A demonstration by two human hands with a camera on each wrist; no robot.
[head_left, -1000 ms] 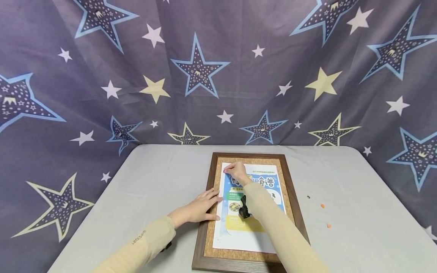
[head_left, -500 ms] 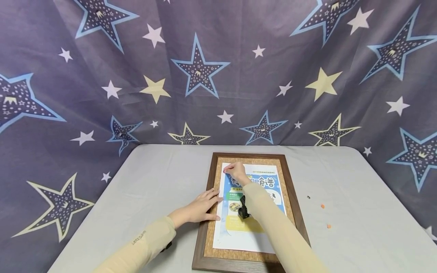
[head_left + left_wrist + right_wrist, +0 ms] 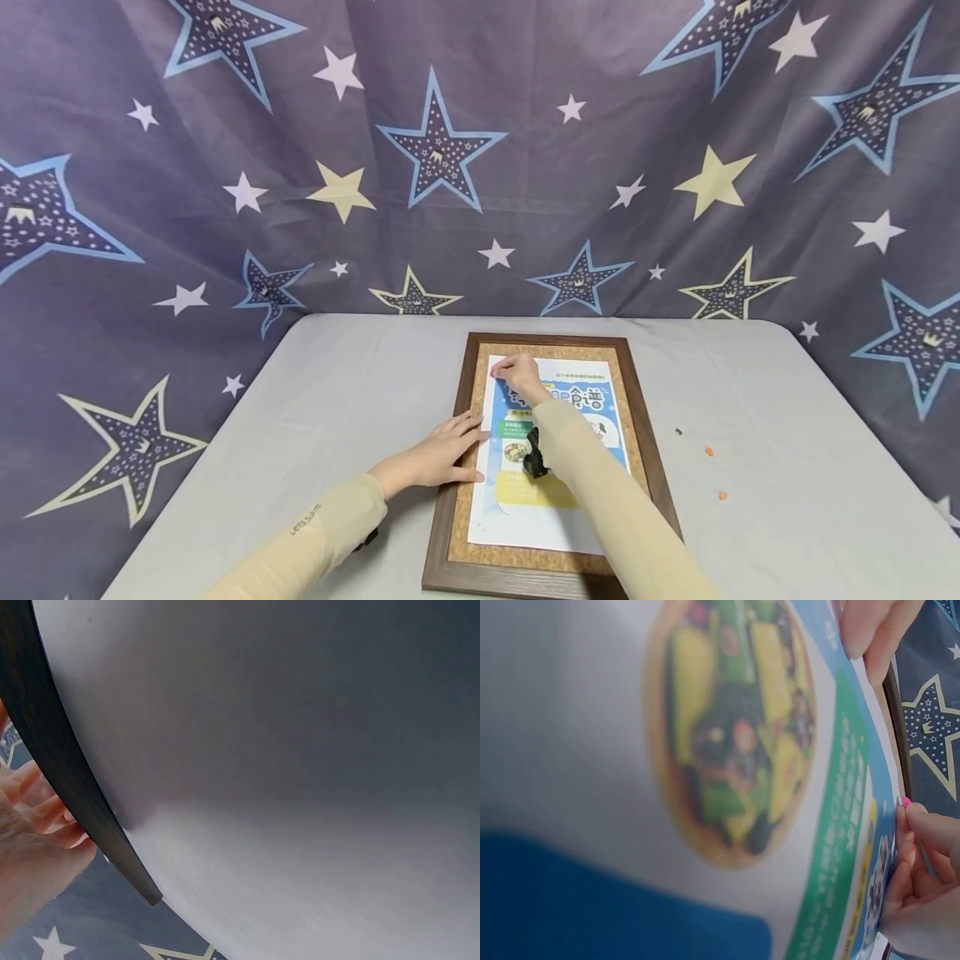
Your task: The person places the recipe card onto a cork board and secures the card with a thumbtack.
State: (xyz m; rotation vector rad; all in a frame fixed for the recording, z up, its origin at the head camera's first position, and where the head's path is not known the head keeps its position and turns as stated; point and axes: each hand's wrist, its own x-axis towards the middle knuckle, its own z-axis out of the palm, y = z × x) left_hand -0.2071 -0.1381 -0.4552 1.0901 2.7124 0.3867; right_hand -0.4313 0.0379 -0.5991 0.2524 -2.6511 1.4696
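Observation:
A poster with blue, green and yellow printed areas lies on a cork board with a dark wooden frame. At the poster's upper left corner, my right hand pinches a small pink pushpin between thumb and fingertips. The pin's point is hidden. My left hand rests flat across the frame's left side, fingers spread and fingertips on the poster's left edge. In the left wrist view the frame's side crosses at the left.
To the right of the frame, two small orange pieces and a tiny dark bit lie on the pale-covered table. A dark curtain with stars hangs behind the table's far edge.
Both hands hold almost still, the right at the poster's upper left corner and the left on the frame's side. The head view has shifted very slightly.

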